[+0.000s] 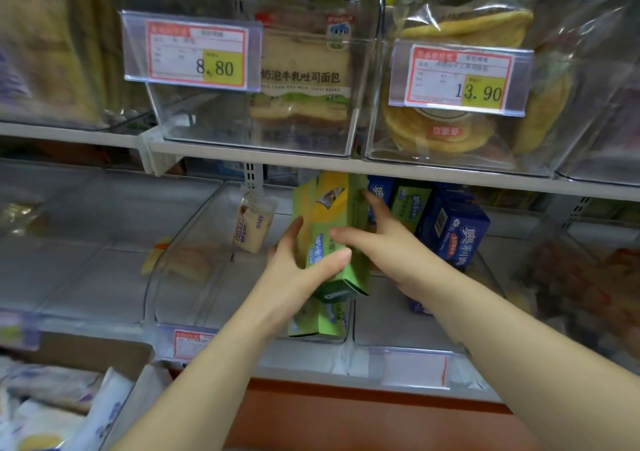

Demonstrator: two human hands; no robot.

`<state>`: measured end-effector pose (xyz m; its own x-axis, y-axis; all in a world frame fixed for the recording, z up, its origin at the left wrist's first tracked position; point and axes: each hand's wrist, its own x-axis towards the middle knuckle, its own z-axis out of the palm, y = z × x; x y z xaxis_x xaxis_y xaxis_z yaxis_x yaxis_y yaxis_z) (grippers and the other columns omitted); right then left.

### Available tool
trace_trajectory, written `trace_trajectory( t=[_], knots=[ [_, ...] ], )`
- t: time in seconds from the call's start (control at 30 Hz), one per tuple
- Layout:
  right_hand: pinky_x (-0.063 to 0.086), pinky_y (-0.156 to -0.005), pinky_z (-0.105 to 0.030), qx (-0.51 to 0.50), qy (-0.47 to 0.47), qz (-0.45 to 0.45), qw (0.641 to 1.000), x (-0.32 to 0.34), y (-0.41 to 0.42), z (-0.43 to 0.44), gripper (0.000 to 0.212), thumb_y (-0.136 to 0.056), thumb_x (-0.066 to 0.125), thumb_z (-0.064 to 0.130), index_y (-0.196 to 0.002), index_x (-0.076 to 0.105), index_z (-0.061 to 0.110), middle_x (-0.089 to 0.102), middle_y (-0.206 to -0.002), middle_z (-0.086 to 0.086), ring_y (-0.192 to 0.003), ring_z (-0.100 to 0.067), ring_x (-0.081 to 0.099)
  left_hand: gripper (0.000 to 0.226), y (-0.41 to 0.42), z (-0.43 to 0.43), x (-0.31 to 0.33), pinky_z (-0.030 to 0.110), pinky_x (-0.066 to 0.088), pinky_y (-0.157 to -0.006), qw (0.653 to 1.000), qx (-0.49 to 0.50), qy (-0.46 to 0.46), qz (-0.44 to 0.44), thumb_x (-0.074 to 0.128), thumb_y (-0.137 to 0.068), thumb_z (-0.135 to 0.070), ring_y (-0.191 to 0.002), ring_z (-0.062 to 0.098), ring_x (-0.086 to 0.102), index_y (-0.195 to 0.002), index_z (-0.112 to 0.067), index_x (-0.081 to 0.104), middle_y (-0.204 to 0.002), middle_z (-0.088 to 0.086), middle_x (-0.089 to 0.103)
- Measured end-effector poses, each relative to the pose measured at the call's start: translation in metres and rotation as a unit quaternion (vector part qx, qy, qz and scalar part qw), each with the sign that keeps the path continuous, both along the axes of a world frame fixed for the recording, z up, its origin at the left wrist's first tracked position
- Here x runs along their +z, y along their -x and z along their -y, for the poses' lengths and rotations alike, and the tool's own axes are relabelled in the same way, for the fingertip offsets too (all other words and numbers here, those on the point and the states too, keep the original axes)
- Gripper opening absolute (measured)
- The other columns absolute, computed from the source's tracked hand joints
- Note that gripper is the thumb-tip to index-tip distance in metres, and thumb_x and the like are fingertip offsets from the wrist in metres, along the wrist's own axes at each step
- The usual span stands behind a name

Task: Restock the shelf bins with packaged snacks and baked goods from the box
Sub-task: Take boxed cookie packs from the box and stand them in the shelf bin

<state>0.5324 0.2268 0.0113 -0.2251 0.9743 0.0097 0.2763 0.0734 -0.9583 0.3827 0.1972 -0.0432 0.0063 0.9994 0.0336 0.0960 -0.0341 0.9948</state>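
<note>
1. Up top, toast bread (301, 80) and round cakes (446, 132) sit in clear bins behind price tags reading 8.80 (188, 50) and 13.90 (459, 78). The upper shelf edge (433, 173) hangs right over the working spot.
2. On the lower shelf, blue boxes (453, 229) crowd in just right of the action, behind the right wrist. A small pale packet (252, 225) stands further left, at the back of the clear bin (194, 294).
3. Bottom left is the open cardboard box (86, 350), with pale wrapped packets inside.
4. The green box (325, 222) is at the right end of that clear bin. It stands on end and leans, top tipped away under the shelf edge, dark end flap low and toward us.
5. A second green box (318, 322) lies flat beneath it at the bin's front.
6. The left hand (301, 267) grips the green box, thumb across its front.
7. The right hand (391, 242) has straight fingers pressed along its right side.
</note>
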Motion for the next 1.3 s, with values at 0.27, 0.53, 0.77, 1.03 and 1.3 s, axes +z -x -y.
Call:
trace_trajectory(
  t=[0.27,0.53,0.77,1.03,1.3],
  knots=[
    [0.052,-0.092,-0.042,0.021,0.098,-0.165,0.981,-0.027,-0.029,0.021,0.069,-0.087,0.061,0.007,-0.141,0.03,0.037,0.068,-0.119,-0.003,-0.106,-0.023,0.066,0.093,0.004,0.003,-0.015,0.037,0.051,-0.094,0.985,-0.038,0.058,0.159,0.084,-0.064,-0.021,-0.108,0.01,0.064,-0.144,-0.022,0.037,-0.131,-0.004,0.06],
    [0.058,-0.079,-0.036,0.035,0.142,-0.196,0.97,-0.036,-0.044,0.04,0.061,-0.075,0.069,0.002,-0.121,0.05,0.037,0.072,-0.108,-0.002,-0.097,-0.023,0.07,0.101,0.002,0.017,-0.027,0.037,0.048,-0.1,0.99,-0.103,0.038,0.085,0.079,-0.062,-0.023,-0.111,0.0,0.06,-0.147,-0.034,0.026,-0.13,-0.028,0.045],
    [0.054,-0.084,-0.042,0.045,0.185,-0.035,0.981,-0.016,-0.076,0.058,0.108,-0.063,0.084,0.006,-0.148,0.022,0.032,0.065,-0.121,-0.008,-0.099,-0.028,0.068,0.119,0.002,0.019,-0.03,0.042,0.048,-0.1,0.986,-0.08,0.074,0.127,0.092,-0.045,-0.043,-0.117,0.02,0.06,-0.147,-0.027,0.033,-0.131,0.004,0.059],
    [0.033,-0.077,-0.01,-0.164,-0.181,0.276,0.93,0.033,-0.103,0.057,0.048,-0.076,0.074,0.018,-0.12,0.058,0.024,0.058,-0.108,0.01,-0.1,-0.007,0.054,0.058,0.005,0.018,-0.015,0.026,0.055,-0.06,0.975,-0.023,0.095,0.199,0.064,-0.085,-0.01,-0.086,0.015,0.071,-0.138,-0.018,0.045,-0.117,0.008,0.067],
    [0.031,-0.075,-0.004,-0.174,-0.286,0.285,0.898,0.023,-0.082,0.054,0.053,-0.078,0.074,0.014,-0.127,0.053,0.019,0.057,-0.116,0.007,-0.101,-0.004,0.047,0.053,0.001,0.025,-0.021,0.039,0.051,-0.084,0.968,0.044,0.093,0.23,0.064,-0.088,-0.013,-0.09,0.019,0.068,-0.137,-0.013,0.046,-0.111,0.008,0.068]
  ],
)
